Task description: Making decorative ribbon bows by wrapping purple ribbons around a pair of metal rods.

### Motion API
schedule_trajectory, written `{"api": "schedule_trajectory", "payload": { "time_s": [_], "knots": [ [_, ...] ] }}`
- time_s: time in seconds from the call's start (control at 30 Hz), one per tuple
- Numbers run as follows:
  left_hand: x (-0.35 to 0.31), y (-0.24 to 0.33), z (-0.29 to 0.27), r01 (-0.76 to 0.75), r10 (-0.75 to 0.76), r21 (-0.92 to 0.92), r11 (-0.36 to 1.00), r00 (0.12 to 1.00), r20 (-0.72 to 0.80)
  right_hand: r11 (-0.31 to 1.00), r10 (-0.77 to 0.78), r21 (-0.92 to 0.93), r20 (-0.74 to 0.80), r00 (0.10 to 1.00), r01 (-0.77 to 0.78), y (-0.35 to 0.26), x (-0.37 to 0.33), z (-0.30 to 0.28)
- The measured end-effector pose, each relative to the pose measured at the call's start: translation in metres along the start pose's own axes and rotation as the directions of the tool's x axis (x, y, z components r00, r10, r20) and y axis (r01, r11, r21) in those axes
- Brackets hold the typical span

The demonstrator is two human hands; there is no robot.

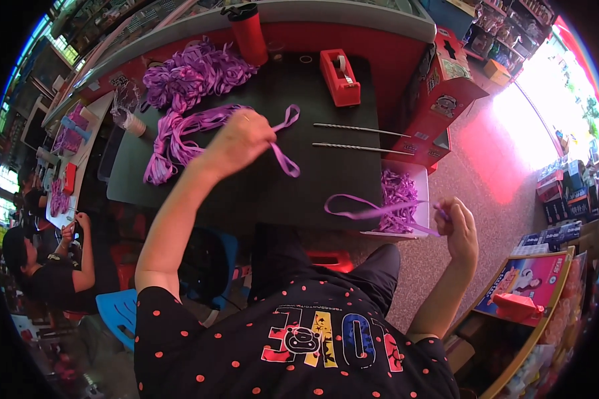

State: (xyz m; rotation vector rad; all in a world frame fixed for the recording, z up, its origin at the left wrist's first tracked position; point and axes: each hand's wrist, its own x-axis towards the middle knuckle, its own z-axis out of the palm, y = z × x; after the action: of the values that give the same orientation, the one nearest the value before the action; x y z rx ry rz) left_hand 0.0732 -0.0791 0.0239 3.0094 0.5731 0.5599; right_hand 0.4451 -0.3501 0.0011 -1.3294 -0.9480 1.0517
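Note:
My left hand (246,136) is closed over the dark table, gripping a purple ribbon (286,163) whose looped ends stick out past the fingers. Off the table's right side, my right hand (460,229) pinches the end of another looped purple ribbon (353,214). That ribbon stretches left across a white bin (424,193) heaped with short purple strips (398,193). Beside my left hand lies a gathered bundle of purple ribbons (170,146), with a larger tangled pile (196,73) behind it. Two thin twisted metal rods (363,146) lie right of my left hand.
A red tape dispenser (341,83) and a red tumbler (248,36) stand at the back of the dark table (246,199). Tall red cartons (439,86) rise on the right. Another person (53,259) works at a table on the left, near a blue chair (116,312).

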Motion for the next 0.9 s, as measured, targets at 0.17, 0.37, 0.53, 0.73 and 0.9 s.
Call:
{"api": "schedule_trajectory", "payload": {
  "time_s": [0.17,0.37,0.53,0.73,0.9],
  "knots": [
    [0.009,0.037,-0.054,0.155,-0.166,-0.085,0.984,0.977,-0.133,0.965,0.122,-0.21,-0.175,0.977,-0.158,0.014,-0.017,-0.014],
    [0.056,0.209,-0.101,0.295,0.426,-0.712,-0.637,0.905,-0.006,0.984,0.087,-0.141,-0.135,0.987,-0.106,0.048,-0.028,-0.013],
    [0.041,0.284,-0.091,0.187,0.379,-0.823,-0.537,0.925,-0.037,0.985,0.172,0.008,-0.149,0.974,-0.173,0.042,-0.036,0.004],
    [0.063,0.245,-0.112,0.18,0.536,-0.883,-0.434,0.839,-0.093,0.971,0.229,0.127,-0.225,0.947,-0.204,0.042,-0.051,-0.015],
    [0.07,0.243,-0.111,0.157,0.687,-0.887,-0.433,0.695,-0.213,0.981,0.196,0.055,-0.228,0.954,-0.188,0.056,-0.044,-0.031]
  ]
}}
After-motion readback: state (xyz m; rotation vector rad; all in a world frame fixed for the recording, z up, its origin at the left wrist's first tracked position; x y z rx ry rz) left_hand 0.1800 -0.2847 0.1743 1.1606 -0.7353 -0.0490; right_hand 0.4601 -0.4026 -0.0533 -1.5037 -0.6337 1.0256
